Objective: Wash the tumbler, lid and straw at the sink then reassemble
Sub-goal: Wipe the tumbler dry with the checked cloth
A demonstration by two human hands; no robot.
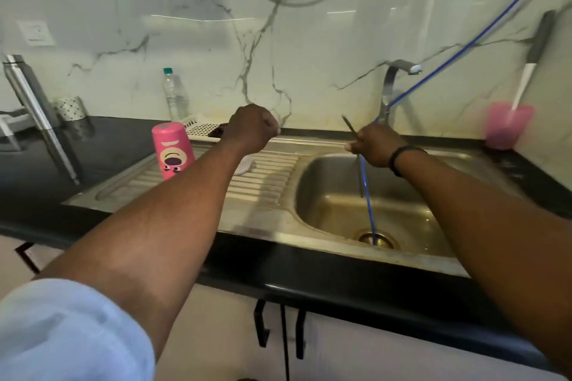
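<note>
The right hand (pixel 373 145) gripped one thin straw (pixel 359 170) over the sink (pixel 328 195), fingers curled round it. The left hand (pixel 252 128) was clenched above the drainboard; whether it held anything could not be told. One pink tumbler (pixel 173 150) stood inverted on the drainboard, a white lid (pixel 246 165) partly hidden beside it.

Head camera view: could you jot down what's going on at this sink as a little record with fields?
tumbler: pink, upside down on the draining board
lid: white, on the draining board, mostly hidden by the left arm
straw: gripped by the right hand over the sink
left hand: fisted above the draining board; contents not visible
tap: no water visible
</note>
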